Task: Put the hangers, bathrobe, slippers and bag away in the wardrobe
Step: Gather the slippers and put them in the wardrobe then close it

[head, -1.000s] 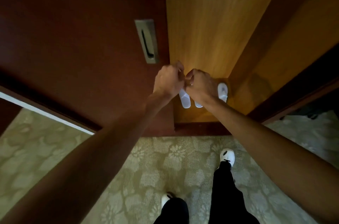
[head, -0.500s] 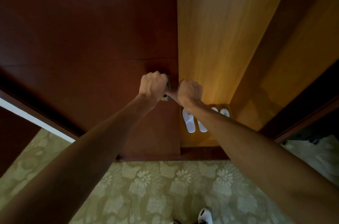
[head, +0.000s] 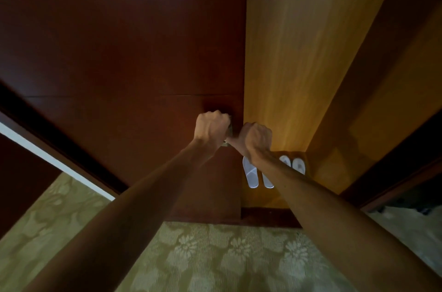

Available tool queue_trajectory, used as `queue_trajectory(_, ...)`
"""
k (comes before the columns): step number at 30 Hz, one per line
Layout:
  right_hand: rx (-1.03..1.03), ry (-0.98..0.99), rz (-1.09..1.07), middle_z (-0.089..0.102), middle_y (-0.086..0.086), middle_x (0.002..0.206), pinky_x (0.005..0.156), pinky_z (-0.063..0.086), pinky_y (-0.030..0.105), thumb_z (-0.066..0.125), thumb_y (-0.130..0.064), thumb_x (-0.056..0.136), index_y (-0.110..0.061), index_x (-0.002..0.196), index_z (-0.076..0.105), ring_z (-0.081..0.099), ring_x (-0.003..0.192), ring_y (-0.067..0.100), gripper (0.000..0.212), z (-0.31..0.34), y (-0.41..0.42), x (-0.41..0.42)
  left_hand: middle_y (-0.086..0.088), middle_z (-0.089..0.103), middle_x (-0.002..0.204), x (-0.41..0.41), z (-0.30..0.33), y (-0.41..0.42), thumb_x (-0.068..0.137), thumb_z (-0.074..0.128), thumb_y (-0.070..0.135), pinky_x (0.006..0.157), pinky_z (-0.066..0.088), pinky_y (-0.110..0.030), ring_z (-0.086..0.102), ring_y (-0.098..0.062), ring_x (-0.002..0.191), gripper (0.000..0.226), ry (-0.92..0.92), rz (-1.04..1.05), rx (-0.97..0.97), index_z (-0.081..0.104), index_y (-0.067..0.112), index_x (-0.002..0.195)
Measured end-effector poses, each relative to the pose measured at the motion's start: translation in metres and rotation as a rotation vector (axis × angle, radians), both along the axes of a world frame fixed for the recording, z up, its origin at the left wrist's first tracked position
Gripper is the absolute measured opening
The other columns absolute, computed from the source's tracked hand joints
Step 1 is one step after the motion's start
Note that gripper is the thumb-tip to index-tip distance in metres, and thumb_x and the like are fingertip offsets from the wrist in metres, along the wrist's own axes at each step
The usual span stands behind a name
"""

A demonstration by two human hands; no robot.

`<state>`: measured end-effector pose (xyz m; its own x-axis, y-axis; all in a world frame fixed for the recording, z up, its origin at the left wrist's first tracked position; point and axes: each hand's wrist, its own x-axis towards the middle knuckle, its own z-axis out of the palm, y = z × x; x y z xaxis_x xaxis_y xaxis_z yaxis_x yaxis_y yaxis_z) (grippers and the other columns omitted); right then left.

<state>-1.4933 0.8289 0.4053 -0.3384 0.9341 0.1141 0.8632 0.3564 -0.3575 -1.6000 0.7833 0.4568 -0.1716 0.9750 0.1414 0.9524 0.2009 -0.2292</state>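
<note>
- Since a second ago the view has tipped up: the person's legs and shoes have dropped out of sight, the door [head: 124,57] has slid right so the lit gap is narrower, and both fists have risen against the door, covering the handle
- Nearest, the carpet [head: 229,258], pale green with a flower pattern, fills the bottom of the view
- Two bare forearms reach up and forward over it from the lower corners
- The left hand [head: 211,128] is curled into a fist at the door's right edge, knuckles toward the camera; a bit of the metal handle [head: 229,135] shows just beside it, and I cannot tell whether the fingers are hooked into it
- The right hand [head: 257,140] is also a closed fist, just right of the left one and touching it at the thumb side; what it holds, if anything, is hidden
- Beyond the hands, the wardrobe [head: 294,57] is open in a strip lit yellow between the dark door and a dark post on the right
- The slippers [head: 250,173], two white pairs, lie side by side on the wardrobe floor, toes pointing in; the right forearm crosses in front of them and hides part of the middle ones
- Hangers, bathrobe and bag are not in sight
</note>
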Motion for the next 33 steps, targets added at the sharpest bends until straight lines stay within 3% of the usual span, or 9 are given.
queue_trajectory(12,-0.02,-0.074,-0.084,0.055,-0.002,0.055,0.056,0.036,0.028,0.041,-0.082,0.082,-0.019,0.057,0.055,0.056,0.056,0.018,0.069,0.0,0.016,0.042,-0.006,0.072,0.096,0.042,-0.006,0.019,0.098,0.054,0.025,0.067,0.042,-0.034,0.07,-0.026,0.09,0.019,-0.089,-0.032,0.038,0.069,0.013,0.096)
queue_trajectory(14,-0.027,-0.117,-0.089,0.059,-0.001,0.064,0.061,0.038,0.03,0.042,-0.074,0.088,-0.016,0.066,0.06,0.059,0.064,0.019,0.064,0.004,0.015,0.049,-0.007,0.071,0.096,0.044,-0.006,0.02,0.098,0.054,0.026,0.066,0.04,-0.034,0.07,-0.027,0.09,0.02,-0.093,-0.042,0.049,0.069,0.013,0.097)
queue_trajectory(16,-0.046,-0.187,-0.079,0.064,0.003,0.082,0.069,0.043,0.033,0.043,-0.049,0.1,-0.01,0.086,0.066,0.063,0.079,0.022,0.047,0.006,0.014,0.054,-0.007,0.071,0.094,0.042,-0.007,0.018,0.098,0.054,0.027,0.066,0.04,-0.034,0.07,-0.027,0.088,0.022,-0.132,-0.052,0.06,0.069,0.012,0.096)
queue_trajectory(17,-0.047,-0.213,-0.081,0.062,0.003,0.083,0.068,0.044,0.033,0.043,-0.039,0.103,-0.009,0.088,0.066,0.061,0.078,0.02,0.04,0.006,0.014,0.056,-0.007,0.07,0.091,0.04,-0.009,0.017,0.099,0.054,0.029,0.066,0.042,-0.034,0.07,-0.026,0.085,0.024,-0.166,-0.055,0.066,0.069,0.012,0.094)
queue_trajectory(19,-0.047,-0.216,-0.09,0.053,-0.002,0.067,0.055,0.036,0.029,0.049,-0.044,0.101,-0.016,0.073,0.058,0.05,0.059,0.014,0.042,0.003,0.012,0.054,-0.004,0.067,0.081,0.028,-0.013,0.012,0.1,0.052,0.039,0.067,0.051,-0.034,0.069,-0.023,0.077,0.032,-0.248,-0.054,0.086,0.067,0.015,0.085)
queue_trajectory(22,-0.083,-0.124,-0.001,0.06,0.0,0.067,0.057,0.043,0.03,0.053,-0.064,0.091,-0.016,0.071,0.06,0.057,0.061,0.018,0.052,0.003,0.001,0.031,0.003,0.062,0.072,-0.002,-0.02,-0.004,0.097,0.05,0.056,0.066,0.053,-0.033,0.064,-0.018,0.068,0.045,-0.326,0.014,0.107,0.062,0.021,0.073)
queue_trajectory(25,-0.047,-0.099,0.099,0.061,0.0,0.071,0.066,0.046,0.032,0.053,-0.063,0.091,-0.019,0.069,0.059,0.06,0.07,0.021,0.05,0.015,-0.019,-0.009,0.004,0.069,0.079,-0.052,-0.026,-0.033,0.095,0.049,0.063,0.068,0.052,-0.034,0.066,-0.019,0.074,0.048,-0.407,0.142,0.154,0.072,0.023,0.082)
queue_trajectory(28,-0.029,-0.116,0.178,0.057,-0.003,0.062,0.064,0.04,0.03,0.054,-0.061,0.093,-0.02,0.063,0.056,0.058,0.063,0.019,0.051,0.026,-0.043,-0.067,0.001,0.072,0.087,-0.123,-0.028,-0.07,0.096,0.045,0.064,0.07,0.053,-0.034,0.068,-0.023,0.08,0.05,-0.434,0.323,0.189,0.074,0.024,0.09)
queue_trajectory(33,0.007,-0.108,0.235,0.064,-0.003,0.074,0.069,0.043,0.032,0.055,-0.057,0.094,-0.021,0.07,0.058,0.063,0.071,0.019,0.044,0.027,-0.081,-0.187,-0.011,0.07,0.102,-0.259,-0.023,-0.133,0.1,0.046,0.051,0.078,0.054,-0.037,0.068,-0.032,0.094,0.047,-0.491,0.65,0.22,0.073,0.014,0.107)
